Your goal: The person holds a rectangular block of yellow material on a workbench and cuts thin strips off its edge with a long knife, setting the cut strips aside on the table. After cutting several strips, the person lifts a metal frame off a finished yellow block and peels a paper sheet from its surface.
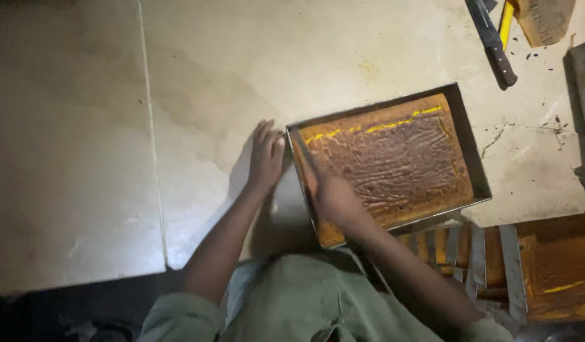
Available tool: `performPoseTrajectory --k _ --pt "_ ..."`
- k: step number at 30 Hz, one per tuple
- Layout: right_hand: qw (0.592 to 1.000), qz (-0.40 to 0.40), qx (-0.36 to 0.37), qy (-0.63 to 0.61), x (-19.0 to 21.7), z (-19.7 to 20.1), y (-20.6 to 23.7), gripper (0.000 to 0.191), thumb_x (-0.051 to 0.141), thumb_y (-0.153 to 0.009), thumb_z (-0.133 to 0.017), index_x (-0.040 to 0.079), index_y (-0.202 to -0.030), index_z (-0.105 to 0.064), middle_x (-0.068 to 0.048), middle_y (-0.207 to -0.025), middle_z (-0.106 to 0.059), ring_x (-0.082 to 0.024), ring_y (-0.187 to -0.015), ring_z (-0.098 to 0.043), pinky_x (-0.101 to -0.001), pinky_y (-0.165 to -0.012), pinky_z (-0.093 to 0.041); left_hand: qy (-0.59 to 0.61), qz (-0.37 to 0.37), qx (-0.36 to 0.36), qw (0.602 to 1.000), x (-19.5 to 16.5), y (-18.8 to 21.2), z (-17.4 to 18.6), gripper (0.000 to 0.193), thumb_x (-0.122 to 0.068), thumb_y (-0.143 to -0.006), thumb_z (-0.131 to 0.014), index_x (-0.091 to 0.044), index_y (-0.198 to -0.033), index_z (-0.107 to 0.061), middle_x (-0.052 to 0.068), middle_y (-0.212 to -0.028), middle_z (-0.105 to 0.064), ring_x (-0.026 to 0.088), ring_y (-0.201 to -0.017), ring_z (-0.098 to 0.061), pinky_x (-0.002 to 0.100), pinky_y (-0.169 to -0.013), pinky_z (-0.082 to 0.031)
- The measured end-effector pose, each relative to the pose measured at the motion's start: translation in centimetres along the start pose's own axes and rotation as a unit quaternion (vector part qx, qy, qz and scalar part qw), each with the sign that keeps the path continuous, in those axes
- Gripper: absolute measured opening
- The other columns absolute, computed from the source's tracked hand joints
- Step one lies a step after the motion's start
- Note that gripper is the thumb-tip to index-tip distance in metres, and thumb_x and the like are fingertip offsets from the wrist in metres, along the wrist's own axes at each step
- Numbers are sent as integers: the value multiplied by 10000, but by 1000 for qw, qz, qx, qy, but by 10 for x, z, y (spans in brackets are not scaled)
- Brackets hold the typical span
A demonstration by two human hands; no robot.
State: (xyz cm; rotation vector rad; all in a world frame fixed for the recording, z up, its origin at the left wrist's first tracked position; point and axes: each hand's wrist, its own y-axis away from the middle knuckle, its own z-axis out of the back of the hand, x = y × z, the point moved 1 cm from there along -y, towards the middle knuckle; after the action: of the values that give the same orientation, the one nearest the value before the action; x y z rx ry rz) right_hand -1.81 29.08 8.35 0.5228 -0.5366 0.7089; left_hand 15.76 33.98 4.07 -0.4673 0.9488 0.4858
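Pale stone is making up the table [254, 57], which is filling most of the view and carrying a thin seam down its left part. Sitting on it toward the right is a rectangular metal tray [471, 149], tilted slightly, with its near corner hanging past the table's edge. Filling the tray is a flat brown cake [394, 161] with a wrinkled top and a broken yellow line running along its far side.

Below the table's edge at lower right, more metal trays [489, 256] of the same brown cake are standing stacked and partly in shadow. At the top right a dark-handled knife [495, 44] is lying on the table, well apart from the tray, beside a yellow tool and a brown block that is cut off by the frame.

Left hand [266, 155] is lying flat on the table with fingers stretched out and together, gripping nothing, its fingertips just beside the tray's left corner. Right hand [333, 196] is reaching inside the tray at its near left wall, resting on the cake's edge; whether its grip is closing on anything I cannot tell, as it is blurred.
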Motion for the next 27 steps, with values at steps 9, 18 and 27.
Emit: performPoseTrajectory --k 9,18,27 --pt "992 -54 110 -7 22 -4 -36 754 36 -719 -666 53 -1450 -481 -256 -802 -714 -413 -788 -726 -500 -727 -568 -55 -104 44 992 -11 -36 5 312 -305 -969 -668 5 -985 -701 224 -1385 -606 438 -1413 -460 566 -1212 -298" --pt "991 2 131 -40 16 20 104 449 60 -919 -534 33 -1367 -554 -301 -1229 -669 -418 -1154 -622 -490 -971 -478 -53 -88 9 995 5 -29 -8 253 -213 -899 -683 -151 -1102 -820 151 -1425 -599 383 -1423 -423 536 -1197 -326" --pt "976 -131 120 122 -8 130 111 551 171 -945 -574 173 -1493 -520 -247 -1025 -676 -435 -968 -652 -521 -874 -516 -75 -92 -16 993 19 -31 -11 249 -207 -865 -703 -93 -1057 -812 160 -1377 -626 371 -1391 -479 510 -1189 -342"
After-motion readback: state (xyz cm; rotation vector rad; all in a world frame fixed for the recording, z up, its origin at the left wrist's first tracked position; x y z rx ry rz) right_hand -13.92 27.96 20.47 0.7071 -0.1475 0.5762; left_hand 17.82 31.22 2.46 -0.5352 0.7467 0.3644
